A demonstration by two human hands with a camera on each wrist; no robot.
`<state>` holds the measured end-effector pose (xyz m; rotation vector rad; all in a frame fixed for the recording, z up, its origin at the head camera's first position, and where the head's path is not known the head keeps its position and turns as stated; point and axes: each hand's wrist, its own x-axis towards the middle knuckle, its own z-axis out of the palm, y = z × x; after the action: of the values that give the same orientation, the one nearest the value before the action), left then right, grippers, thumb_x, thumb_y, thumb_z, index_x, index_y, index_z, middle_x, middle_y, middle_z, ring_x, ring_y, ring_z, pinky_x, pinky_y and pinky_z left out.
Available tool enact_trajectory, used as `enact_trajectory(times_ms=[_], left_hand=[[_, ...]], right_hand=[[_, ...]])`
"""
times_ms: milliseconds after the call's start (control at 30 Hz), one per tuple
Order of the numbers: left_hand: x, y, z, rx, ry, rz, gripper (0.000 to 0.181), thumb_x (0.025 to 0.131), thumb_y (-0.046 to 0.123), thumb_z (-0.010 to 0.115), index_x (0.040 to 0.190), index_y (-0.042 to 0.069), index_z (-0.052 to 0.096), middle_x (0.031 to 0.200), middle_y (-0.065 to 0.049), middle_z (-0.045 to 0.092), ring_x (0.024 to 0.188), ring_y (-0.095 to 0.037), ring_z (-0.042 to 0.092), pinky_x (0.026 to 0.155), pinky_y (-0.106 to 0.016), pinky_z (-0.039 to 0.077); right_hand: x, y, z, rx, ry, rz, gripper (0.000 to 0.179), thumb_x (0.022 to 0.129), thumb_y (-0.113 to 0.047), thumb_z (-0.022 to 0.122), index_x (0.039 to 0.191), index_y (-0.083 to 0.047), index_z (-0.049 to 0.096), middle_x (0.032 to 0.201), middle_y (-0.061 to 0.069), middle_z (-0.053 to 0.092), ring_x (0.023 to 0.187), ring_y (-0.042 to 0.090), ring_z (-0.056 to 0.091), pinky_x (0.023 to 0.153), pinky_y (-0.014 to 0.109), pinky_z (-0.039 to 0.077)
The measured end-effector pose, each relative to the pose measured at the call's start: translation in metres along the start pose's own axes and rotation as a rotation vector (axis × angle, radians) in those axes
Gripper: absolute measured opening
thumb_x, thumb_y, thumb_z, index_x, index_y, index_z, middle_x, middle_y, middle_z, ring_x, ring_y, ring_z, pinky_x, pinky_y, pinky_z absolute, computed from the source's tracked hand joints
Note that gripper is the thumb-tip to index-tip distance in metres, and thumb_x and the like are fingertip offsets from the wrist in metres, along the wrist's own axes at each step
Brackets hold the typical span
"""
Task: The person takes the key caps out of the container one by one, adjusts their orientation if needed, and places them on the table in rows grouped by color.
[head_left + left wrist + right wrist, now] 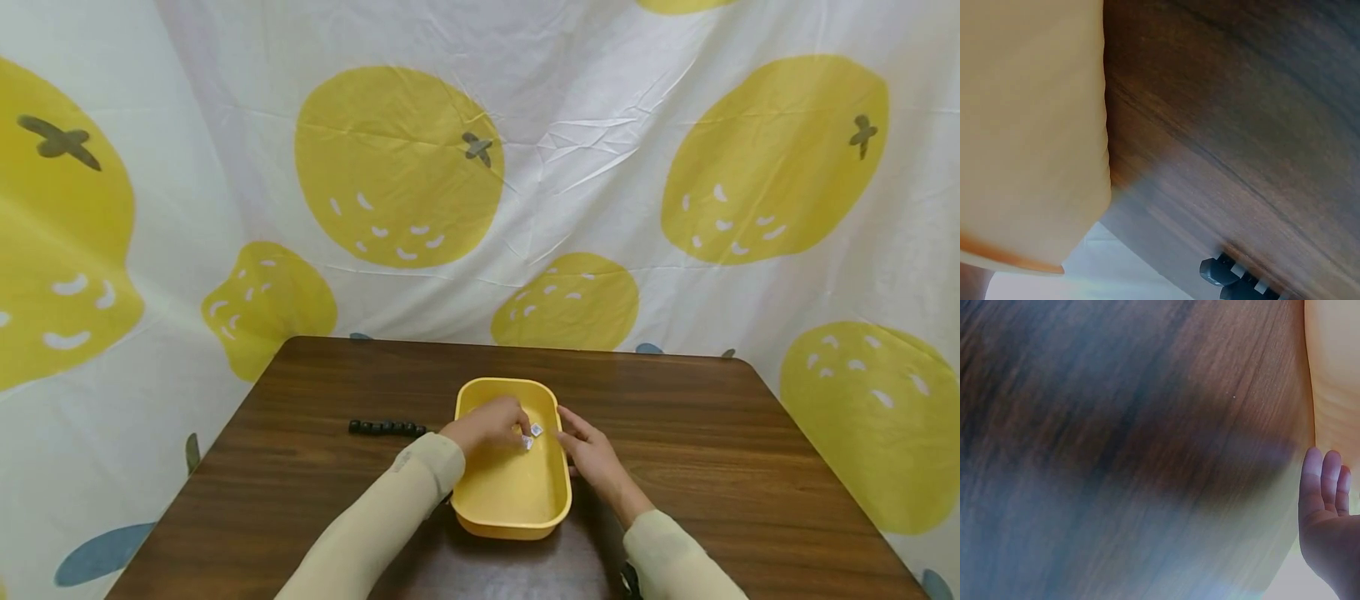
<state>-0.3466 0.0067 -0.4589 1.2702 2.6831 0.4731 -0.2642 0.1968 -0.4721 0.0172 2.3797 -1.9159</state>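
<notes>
1. Near the middle of the dark wooden table [712,450] sits the yellow tray [512,496], upright, its long sides running away from me.
2. Over its left rim my left hand [491,421] reaches inside, fingers bent down toward two small whitish pieces [536,430] on the tray's floor. One lies right by my fingertips – whether I pinch it, I cannot tell.
3. Along the tray's right side is my right hand [594,458], its fingers extended and the thumb apart. The right wrist view shows three of those fingers straight, against or just beside the outer wall; contact is unclear.
4. Left of the tray, a row of black pieces [386,428] lies on the table, its near end just beside my left cuff [435,462].
5. Behind the table hangs a white cloth [570,150] – printed with big yellow fruits.
</notes>
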Motion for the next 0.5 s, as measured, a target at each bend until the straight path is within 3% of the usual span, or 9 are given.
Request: enact_trajectory(times_ms=[67, 167, 367, 500], left_hand=[[-0.001, 0.0, -0.001, -0.007, 0.022, -0.013, 0.012, 0.082, 0.013, 0.079, 0.092, 0.007, 0.078, 0.084, -0.005, 0.059, 0.073, -0.01, 0.044, 0.072, -0.024, 0.041], [-0.002, 0.001, -0.003, -0.087, 0.062, -0.065, 0.008, 0.083, 0.011, 0.078, 0.09, 0.006, 0.075, 0.084, -0.004, 0.061, 0.074, -0.01, 0.047, 0.072, -0.024, 0.043], [-0.008, 0.001, -0.008, -0.405, 0.14, -0.203, 0.009, 0.088, 0.003, 0.072, 0.093, 0.004, 0.065, 0.077, -0.002, 0.063, 0.068, -0.017, 0.062, 0.061, -0.024, 0.05], [-0.011, 0.0, -0.01, -0.531, 0.173, -0.242, 0.01, 0.089, 0.002, 0.071, 0.096, 0.005, 0.064, 0.075, -0.007, 0.066, 0.067, -0.03, 0.067, 0.054, -0.025, 0.05]], right_hand=[[-0.001, -0.001, 0.0, -0.003, 0.001, -0.001, 0.053, 0.101, -0.008, 0.052, 0.152, -0.006, 0.038, 0.115, 0.025, 0.06, 0.088, 0.025, 0.065, 0.065, 0.034, 0.056], [-0.001, -0.001, 0.001, -0.002, 0.001, -0.002, 0.053, 0.101, -0.008, 0.052, 0.152, -0.007, 0.038, 0.115, 0.025, 0.061, 0.088, 0.025, 0.065, 0.064, 0.033, 0.055], [-0.001, -0.001, 0.002, 0.005, 0.007, -0.001, 0.053, 0.1, -0.008, 0.052, 0.152, -0.008, 0.039, 0.116, 0.025, 0.061, 0.089, 0.026, 0.066, 0.065, 0.034, 0.056], [-0.004, -0.003, 0.001, 0.0, 0.004, -0.011, 0.053, 0.101, -0.008, 0.052, 0.152, -0.007, 0.039, 0.115, 0.025, 0.06, 0.089, 0.027, 0.065, 0.065, 0.035, 0.056]])
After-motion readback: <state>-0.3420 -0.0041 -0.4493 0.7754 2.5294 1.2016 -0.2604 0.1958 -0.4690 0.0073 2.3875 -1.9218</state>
